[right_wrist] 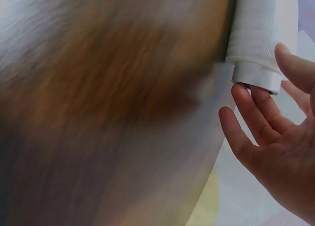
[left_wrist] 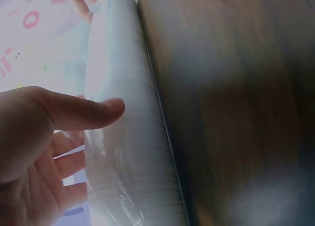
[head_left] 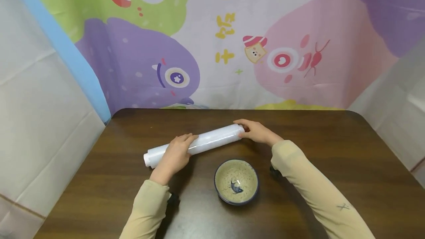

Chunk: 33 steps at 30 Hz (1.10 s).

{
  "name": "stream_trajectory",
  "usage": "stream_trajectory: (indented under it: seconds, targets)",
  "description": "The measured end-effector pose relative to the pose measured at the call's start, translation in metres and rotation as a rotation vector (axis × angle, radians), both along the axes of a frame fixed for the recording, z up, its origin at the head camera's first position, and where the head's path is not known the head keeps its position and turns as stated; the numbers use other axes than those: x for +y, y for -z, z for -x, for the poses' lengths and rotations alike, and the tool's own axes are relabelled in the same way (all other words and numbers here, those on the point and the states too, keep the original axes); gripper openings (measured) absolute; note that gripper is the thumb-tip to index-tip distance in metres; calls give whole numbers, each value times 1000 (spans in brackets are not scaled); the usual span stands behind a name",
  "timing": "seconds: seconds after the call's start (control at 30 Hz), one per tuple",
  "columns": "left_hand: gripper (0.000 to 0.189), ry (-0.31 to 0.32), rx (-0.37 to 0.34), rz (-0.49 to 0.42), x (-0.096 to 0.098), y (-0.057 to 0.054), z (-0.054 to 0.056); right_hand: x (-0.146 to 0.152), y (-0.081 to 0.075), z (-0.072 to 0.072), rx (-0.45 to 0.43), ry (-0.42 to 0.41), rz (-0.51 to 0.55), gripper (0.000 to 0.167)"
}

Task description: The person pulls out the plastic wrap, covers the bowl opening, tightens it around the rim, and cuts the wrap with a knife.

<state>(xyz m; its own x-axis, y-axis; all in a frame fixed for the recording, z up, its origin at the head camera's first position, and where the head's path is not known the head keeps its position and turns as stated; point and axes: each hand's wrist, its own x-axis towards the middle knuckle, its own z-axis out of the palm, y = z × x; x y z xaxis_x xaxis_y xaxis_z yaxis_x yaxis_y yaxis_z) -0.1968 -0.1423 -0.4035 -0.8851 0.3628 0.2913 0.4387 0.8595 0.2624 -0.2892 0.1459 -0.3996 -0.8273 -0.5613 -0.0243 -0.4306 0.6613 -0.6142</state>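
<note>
behind a round speckled ceramic bowl, a long white plastic-film roll is gripped: its body by the left hand, its end by fingers of the right hand.

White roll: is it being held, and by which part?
The roll is held at two places: the left hand grips its body left of the middle, the right hand its right end.

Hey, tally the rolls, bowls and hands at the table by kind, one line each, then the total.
Rolls: 1, a white roll
Bowls: 1, a speckled bowl
Hands: 2, left hand and right hand
Total: 4
</note>
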Motion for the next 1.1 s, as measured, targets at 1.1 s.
stream_trajectory:
  seconds: [1.1]
  targets:
    - [33,9,84,66,32,-8,-2,77,1,-70,66,245,-18,41]
